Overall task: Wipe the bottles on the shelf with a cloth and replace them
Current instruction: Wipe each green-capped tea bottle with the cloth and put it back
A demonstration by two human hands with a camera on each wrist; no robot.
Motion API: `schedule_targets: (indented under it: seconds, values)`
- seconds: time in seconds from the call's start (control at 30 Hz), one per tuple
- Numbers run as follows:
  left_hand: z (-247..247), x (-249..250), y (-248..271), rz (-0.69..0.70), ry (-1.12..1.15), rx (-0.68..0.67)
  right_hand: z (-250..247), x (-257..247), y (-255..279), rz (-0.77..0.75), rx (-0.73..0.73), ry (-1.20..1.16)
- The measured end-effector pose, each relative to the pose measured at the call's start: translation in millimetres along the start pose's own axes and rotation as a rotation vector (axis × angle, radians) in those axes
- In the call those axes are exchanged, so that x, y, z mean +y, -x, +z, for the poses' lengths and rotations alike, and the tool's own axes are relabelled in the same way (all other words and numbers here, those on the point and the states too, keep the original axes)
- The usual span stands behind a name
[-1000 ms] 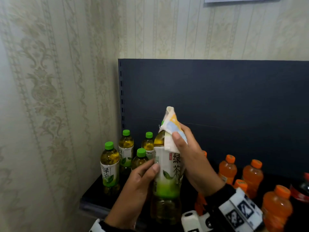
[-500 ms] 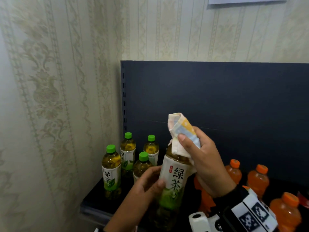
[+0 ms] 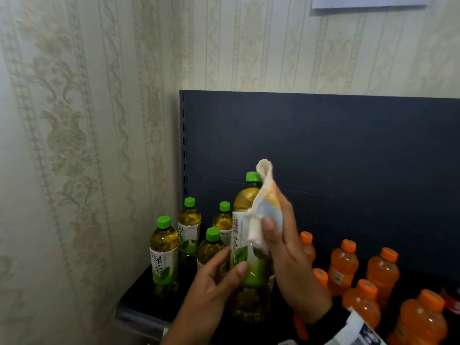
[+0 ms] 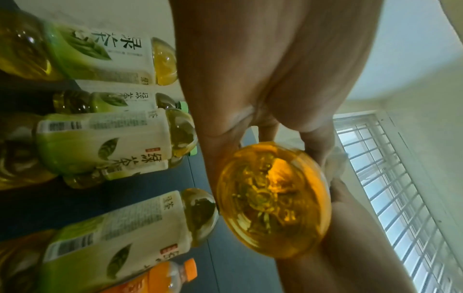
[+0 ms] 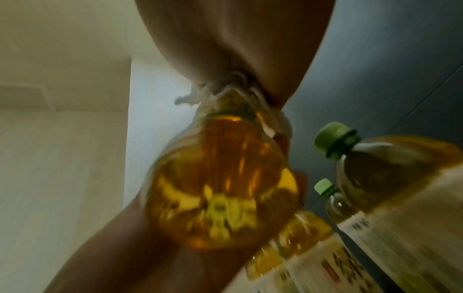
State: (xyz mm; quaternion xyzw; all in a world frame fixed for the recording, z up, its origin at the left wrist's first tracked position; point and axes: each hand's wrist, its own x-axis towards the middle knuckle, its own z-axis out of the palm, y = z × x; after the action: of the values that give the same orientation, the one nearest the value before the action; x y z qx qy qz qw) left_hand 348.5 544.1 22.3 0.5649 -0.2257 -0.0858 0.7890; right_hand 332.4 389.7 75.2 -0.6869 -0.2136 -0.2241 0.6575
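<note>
Green tea bottle (image 3: 251,247): held upright in the air above the front of the shelf, between the two hands; green cap on top, white and green label, yellow tea inside. In the left wrist view its round bottom (image 4: 273,200) faces the camera.
Left hand (image 3: 214,282): at 7 o'clock of the held bottle; the fingers and thumb curl round the lower part of the label and grip it.
Right hand (image 3: 286,247): at 3 o'clock of the bottle; the thumb and fingers pinch the cloth and press it on the bottle's shoulder and upper label.
Cloth (image 3: 265,207): folded, cream with pale blue and orange patches; one end stands up beside the cap, the lower edge lies on the label. In the right wrist view a white bunch of it (image 5: 225,95) sits between the palm and the bottle.
Other green tea bottles (image 3: 164,255): four stand upright on the shelf at 9 o'clock of the held bottle, near the wall corner, close together.
Orange drink bottles (image 3: 344,266): several stand upright at 3 to 4 o'clock, with orange caps.
Shelf (image 3: 139,292): dark board with a dark back panel (image 3: 348,145) behind the bottles.
Wall (image 3: 87,120): pale wallpaper with a patterned stripe, at 9 and 12 o'clock of the shelf.
</note>
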Motion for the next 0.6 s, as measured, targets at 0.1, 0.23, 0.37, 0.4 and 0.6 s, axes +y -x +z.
schedule_targets:
  seconds: [0.1,0.23,0.37,0.4,0.6]
  values:
    - [-5.4,1.4,-6.5,0.009,0.136,0.104,14.7,15.2,26.6,0.024,-0.098,0.127]
    - [-18.3,3.1,-10.4,0.117,0.162,0.227,31.1,37.2,58.5,-0.066,-0.169,0.416]
    - [-16.3,1.1,-6.8,0.112,0.142,0.223,29.7,30.4,47.4,-0.061,-0.097,0.400]
    - [-15.3,0.0,-6.0,0.096,0.143,0.202,26.2,24.9,38.7,-0.057,-0.063,0.350]
    - [-4.7,-2.7,0.1,-0.007,0.218,0.046,7.4,-12.4,-10.4,-0.085,0.009,0.164]
